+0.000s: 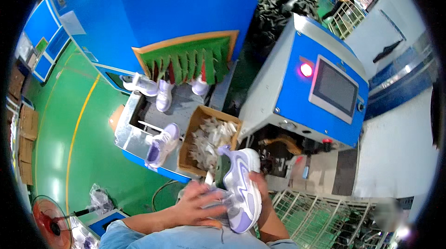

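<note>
A white and lavender sneaker (243, 188) is tilted in front of my body, its toe toward me. My right hand (261, 187) is closed round its sole side, the fingers partly hidden behind the shoe. On the other side, my left hand (200, 206) is slightly blurred, fingers spread beside the shoe's upper. A small white strip (209, 178) shows just above those fingers. Beyond the hands stands a cardboard box (188, 149) filled with crumpled white scraps. To its left, another lavender and white sneaker (162, 146) rests on the metal conveyor end.
Several sneakers (163, 95) sit by the green strip curtain (190, 63) of a blue machine (186, 2). On the right stands a blue control cabinet (297, 91) with a screen. Wire racks (320, 216) are at lower right, a fan (52, 223) at lower left. A person (343, 5) is far off.
</note>
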`<state>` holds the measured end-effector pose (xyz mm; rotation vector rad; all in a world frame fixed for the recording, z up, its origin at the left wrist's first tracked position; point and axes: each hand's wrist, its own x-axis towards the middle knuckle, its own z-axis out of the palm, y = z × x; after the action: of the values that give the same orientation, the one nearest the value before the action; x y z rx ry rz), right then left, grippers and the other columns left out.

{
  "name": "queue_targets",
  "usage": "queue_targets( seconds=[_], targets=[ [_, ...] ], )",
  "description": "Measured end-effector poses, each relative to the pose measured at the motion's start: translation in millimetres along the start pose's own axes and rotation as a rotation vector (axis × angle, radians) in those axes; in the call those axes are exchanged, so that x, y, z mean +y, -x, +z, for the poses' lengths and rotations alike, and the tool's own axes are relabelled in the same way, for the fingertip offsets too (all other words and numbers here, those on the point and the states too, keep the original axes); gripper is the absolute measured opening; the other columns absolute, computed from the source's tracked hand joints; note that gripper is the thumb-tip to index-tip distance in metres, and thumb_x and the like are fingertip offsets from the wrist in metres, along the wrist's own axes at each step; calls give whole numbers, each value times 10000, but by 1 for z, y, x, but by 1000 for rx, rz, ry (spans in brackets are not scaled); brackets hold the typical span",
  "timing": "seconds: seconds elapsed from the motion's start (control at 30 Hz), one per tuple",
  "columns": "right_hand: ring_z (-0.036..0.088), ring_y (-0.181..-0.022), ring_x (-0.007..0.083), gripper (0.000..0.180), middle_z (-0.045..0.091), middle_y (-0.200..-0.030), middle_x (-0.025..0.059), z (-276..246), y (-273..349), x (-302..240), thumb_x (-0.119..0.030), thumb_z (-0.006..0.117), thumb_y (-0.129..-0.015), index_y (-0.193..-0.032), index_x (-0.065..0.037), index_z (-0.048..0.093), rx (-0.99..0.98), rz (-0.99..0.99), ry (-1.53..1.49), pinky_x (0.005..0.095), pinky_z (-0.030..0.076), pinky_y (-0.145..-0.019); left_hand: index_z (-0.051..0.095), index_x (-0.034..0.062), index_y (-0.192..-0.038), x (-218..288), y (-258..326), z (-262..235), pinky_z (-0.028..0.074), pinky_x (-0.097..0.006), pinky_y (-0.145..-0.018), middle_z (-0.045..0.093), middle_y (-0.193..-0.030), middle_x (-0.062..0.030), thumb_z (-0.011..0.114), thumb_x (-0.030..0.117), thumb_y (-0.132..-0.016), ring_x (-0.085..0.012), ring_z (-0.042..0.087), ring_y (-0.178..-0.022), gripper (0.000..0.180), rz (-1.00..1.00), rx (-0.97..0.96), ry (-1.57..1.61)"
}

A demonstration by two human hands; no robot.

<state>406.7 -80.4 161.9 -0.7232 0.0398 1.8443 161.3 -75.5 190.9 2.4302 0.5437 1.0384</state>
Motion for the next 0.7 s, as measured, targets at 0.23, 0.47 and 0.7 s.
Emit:
queue_targets(
  seconds=[0.23,0.47,0.7],
  targets=[
    [653,-1040,249,670,611,-1250,133,-92,72,-37,-58,691,-800,-1417,-39,431,284,-427,371,375,545,-870,653,42,-1010,-9,-48,106,498,-331,-850,620,-1024,-99,611,312,-940,-231,629,-904,281,-1175,-229,1097],
    [559,-1168,216,812,564,-1314,140,-136,94,-58,-14,690,-777,-1502,-45,327,529,-604,557,335,465,-962,676,15,-1004,15,-23,183,489,-338,-807,643,-977,-129,666,316,-897,-240,624,-876,320,-925,-377,789],
    [609,-1087,241,894,577,-1287,173,-58,55,-117,-50,749,-714,-1496,-8,320,787,-615,1100,331,505,-896,644,19,-1168,-12,-64,234,511,-408,-831,668,-1076,-192,603,314,-911,-346,664,-975,394,-976,-334,712]
  ],
)
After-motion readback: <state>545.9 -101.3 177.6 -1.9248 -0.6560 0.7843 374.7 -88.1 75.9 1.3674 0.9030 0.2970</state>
